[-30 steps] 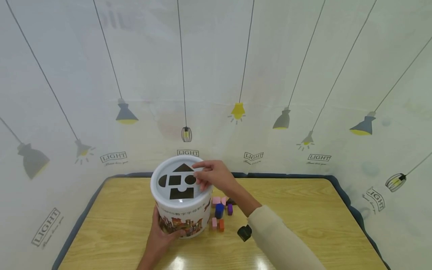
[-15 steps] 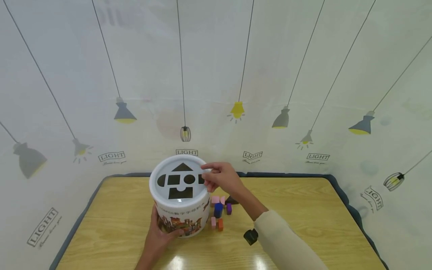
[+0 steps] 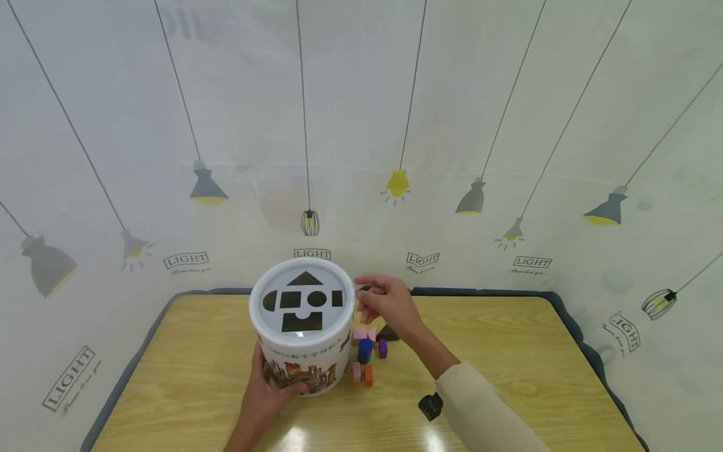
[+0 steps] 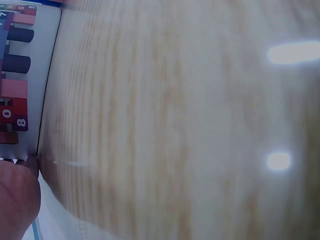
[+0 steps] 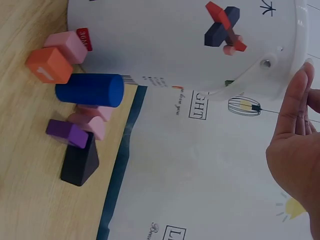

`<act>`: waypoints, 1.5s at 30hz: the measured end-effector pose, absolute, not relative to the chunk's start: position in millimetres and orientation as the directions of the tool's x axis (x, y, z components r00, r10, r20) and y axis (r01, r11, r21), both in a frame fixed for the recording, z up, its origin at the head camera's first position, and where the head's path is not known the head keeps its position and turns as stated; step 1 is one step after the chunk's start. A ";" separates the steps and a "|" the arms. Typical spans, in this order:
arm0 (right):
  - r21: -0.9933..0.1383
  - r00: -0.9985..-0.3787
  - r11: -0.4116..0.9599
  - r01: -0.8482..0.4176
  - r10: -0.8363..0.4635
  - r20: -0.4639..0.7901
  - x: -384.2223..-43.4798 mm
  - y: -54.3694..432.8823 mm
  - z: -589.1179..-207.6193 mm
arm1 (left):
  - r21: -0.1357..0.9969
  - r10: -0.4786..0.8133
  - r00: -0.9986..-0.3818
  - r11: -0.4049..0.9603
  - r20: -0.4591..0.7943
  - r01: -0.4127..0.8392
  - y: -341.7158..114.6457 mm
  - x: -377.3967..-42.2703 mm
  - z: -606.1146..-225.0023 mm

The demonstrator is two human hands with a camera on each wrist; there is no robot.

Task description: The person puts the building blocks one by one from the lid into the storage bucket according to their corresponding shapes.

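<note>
The big white bucket (image 3: 307,351) stood upright on the counter (image 3: 486,339). Its lid (image 3: 304,304) was on, with the dark holes (image 3: 290,299) facing up. The left hand (image 3: 268,389) had its grip curled round the bucket's low side, thumb in front. The right hand (image 3: 392,307) was just by the lid's rim. Its grip was loose, with pretty straight fingers, and seemed to hold nothing.

The job looked like keeping the bucket steady. To do that well, the left hand needed to hold firmly, and the right hand needed to go gently, so the blue block (image 5: 90,90) nearby didn't get knocked.
</note>
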State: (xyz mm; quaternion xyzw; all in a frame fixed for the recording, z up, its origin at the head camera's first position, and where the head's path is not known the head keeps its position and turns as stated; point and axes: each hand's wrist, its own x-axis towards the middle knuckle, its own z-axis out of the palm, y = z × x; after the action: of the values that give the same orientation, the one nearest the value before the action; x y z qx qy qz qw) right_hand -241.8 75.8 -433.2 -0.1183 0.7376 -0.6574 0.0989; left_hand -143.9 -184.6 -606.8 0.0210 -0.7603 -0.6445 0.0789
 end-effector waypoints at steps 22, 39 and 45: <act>-0.979 -0.924 0.201 0.036 -0.366 -0.110 -226.8 92.1 -486.0 | 0.967 -0.145 -0.988 0.255 0.044 0.006 -186.3 -142.8 -608.1; -0.968 -0.888 0.229 0.104 -0.417 -0.194 -212.2 94.2 -515.8 | 0.964 -0.141 -0.988 0.264 0.056 0.017 -185.5 -143.1 -603.3; -0.973 -0.879 0.211 0.095 -0.442 -0.182 -205.6 93.7 -515.6 | 0.961 -0.142 -0.988 0.276 0.058 0.017 -185.5 -143.6 -605.4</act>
State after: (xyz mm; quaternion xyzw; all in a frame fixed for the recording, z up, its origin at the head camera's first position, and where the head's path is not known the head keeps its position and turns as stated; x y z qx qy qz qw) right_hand -205.6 93.7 -515.6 -0.1158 0.7471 -0.6174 0.2175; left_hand -143.6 -185.5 -605.4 0.0395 -0.7959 -0.6004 0.0663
